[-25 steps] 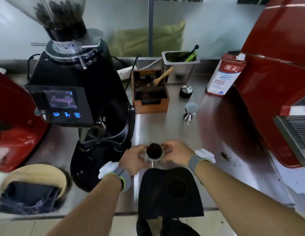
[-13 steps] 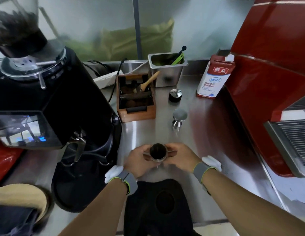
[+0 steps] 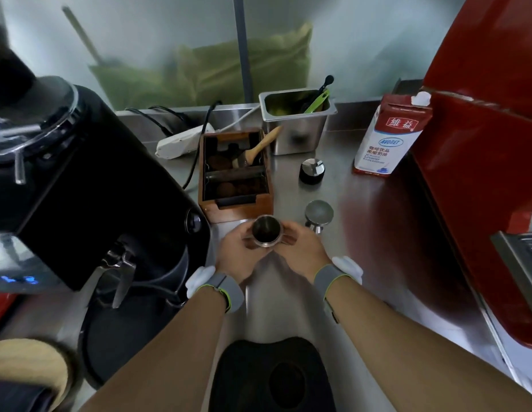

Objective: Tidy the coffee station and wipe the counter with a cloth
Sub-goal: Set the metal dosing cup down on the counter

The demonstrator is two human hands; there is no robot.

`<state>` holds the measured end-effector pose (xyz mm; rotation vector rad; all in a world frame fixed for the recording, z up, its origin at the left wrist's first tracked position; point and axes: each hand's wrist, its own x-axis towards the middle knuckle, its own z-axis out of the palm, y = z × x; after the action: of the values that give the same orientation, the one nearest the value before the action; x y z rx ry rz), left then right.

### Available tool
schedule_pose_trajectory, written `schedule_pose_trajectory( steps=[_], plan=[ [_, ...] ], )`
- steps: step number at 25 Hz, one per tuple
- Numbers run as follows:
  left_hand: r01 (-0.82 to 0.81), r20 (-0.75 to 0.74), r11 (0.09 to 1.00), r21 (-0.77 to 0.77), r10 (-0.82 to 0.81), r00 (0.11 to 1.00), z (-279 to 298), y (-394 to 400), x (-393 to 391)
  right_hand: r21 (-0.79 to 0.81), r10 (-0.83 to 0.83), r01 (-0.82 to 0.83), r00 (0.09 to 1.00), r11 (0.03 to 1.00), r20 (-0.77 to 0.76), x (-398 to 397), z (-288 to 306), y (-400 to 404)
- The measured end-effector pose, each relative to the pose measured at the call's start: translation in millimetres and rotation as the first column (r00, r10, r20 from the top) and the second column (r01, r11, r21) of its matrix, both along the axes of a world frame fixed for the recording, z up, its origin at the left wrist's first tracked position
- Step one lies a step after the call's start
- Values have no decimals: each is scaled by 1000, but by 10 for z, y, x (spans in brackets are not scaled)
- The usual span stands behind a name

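Observation:
A small steel dosing cup [image 3: 266,231] is held upright between both hands over the steel counter [image 3: 362,263]. My left hand [image 3: 239,253] wraps its left side and my right hand [image 3: 300,252] its right side. The cup's inside looks dark. It sits just in front of the wooden knock box [image 3: 238,203], which holds coffee pucks and a wooden-handled brush [image 3: 258,148]. A dark cloth [image 3: 18,398] lies at the bottom left corner, partly cut off.
A black grinder [image 3: 89,185] fills the left. A steel tamper [image 3: 318,214], a black distributor [image 3: 311,171], a steel bin with utensils [image 3: 297,123] and a milk carton [image 3: 389,135] stand behind. A red espresso machine [image 3: 481,144] lines the right. A black tamping mat [image 3: 272,376] lies near the front edge.
Both hands have carried the cup away from the tamping mat toward the knock box. The camera has swung right and closer, so the grinder has slid left.

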<state>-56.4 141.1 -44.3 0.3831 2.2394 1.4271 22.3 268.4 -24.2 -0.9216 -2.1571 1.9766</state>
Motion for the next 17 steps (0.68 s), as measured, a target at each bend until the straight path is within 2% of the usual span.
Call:
schedule_pose_trajectory(
  steps=[5, 13, 17],
  plan=[
    [6, -71, 997, 77, -1, 997, -36, 54, -171, 30, -4, 4, 1000, 1000, 15, -224, -65, 37],
    [-10, -108, 1000, -30, 7, 994, -105, 98, -261, 40, -31, 30, 999, 999, 23, -295, -154, 40],
    [-32, -60, 998, -62, 29, 998, -90, 100, -216, 19, -12, 11, 999, 1000, 38, -221, -154, 12]
  ],
)
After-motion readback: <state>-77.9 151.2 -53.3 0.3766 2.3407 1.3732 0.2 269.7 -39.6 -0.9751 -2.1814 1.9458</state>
